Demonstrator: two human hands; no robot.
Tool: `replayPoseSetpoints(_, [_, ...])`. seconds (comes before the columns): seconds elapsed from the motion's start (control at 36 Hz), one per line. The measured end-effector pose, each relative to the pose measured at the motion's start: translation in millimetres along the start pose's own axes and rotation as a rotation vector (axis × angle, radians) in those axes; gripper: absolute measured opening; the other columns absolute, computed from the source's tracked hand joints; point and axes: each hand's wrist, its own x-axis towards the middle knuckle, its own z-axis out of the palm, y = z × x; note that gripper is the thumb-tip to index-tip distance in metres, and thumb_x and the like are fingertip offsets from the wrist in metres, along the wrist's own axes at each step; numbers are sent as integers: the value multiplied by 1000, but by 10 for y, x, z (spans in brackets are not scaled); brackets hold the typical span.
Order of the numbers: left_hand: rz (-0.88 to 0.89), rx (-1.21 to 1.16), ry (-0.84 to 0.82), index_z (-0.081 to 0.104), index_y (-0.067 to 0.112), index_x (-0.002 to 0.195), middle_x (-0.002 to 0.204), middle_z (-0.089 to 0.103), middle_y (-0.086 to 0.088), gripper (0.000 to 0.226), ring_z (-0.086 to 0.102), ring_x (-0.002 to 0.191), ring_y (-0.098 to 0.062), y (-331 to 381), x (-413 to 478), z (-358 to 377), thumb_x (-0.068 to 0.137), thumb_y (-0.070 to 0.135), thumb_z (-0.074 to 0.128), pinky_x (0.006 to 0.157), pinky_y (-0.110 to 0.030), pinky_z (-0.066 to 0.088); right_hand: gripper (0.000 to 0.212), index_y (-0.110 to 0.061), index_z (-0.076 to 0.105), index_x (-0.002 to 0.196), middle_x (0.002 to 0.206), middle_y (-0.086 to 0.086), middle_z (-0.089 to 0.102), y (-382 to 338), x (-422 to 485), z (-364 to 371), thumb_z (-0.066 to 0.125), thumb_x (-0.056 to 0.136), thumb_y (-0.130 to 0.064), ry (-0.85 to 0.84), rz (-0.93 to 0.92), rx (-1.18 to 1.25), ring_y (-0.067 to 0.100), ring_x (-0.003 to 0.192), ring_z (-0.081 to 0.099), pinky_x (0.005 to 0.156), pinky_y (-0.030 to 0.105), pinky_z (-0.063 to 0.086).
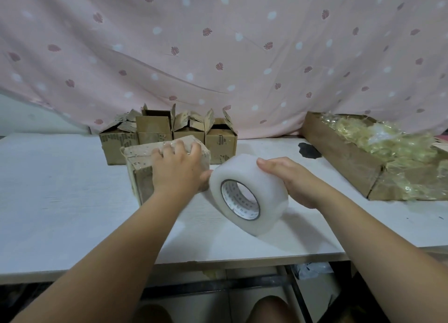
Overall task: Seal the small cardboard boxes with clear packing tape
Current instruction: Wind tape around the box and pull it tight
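White table (60,189); left hand (178,167) grips box (143,177); right hand (293,179) grips tape roll (244,191), core facing viewer.

tape roll (248,196) right of box (145,162), open boxes (167,133) behind (in a row)

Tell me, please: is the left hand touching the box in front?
Touching. The head view shows the left hand lying on the box, with its fingers curled over the top edge.
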Motion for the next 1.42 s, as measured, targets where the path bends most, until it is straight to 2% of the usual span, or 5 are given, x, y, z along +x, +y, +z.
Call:
replayPoseSetpoints(0.25, [19,18,43,41,18,137,142,48,-14,92,46,127,-36,-11,-48,63,74,85,32,102,-50,33,63,-9,65,98,81,9,60,184,30,-180,46,79,-66,64,164,265,22,70,57,63,31,45])
replayPoseSetpoints(0.39, [28,7,25,41,17,137,142,47,-15,95,45,128,-37,-12,-58,38,74,86,25,103,-50,33,28,-19,61,71,69,-14,62,348,220,-284,63,92,-38,582,90,-426,5,65,57,55,20,40])
replayPoseSetpoints(0.72, [25,-9,-12,36,19,142,147,42,-14,105,40,134,-36,-9,-45,-16,67,85,1,107,-51,30,25,-21,40,67,78,-5,46,595,249,-378,58,84,-16,294,323,-1173,20,72,48,51,28,30])
replayPoseSetpoints(0.94, [26,-9,-37,32,18,144,150,39,-14,105,37,136,-35,-9,-47,-24,68,85,4,108,-51,28,23,-17,63,81,67,-4,61,59,423,-377,50,97,-24,552,9,-673,8,53,56,54,23,41])
replayPoseSetpoints(1.42, [-24,-49,-75,32,10,147,152,38,-11,115,33,140,-32,7,-3,-29,65,86,6,110,-50,26,16,-24,68,103,77,-1,58,-864,787,-112,56,97,-31,-83,-82,-1526,15,67,46,56,30,33])
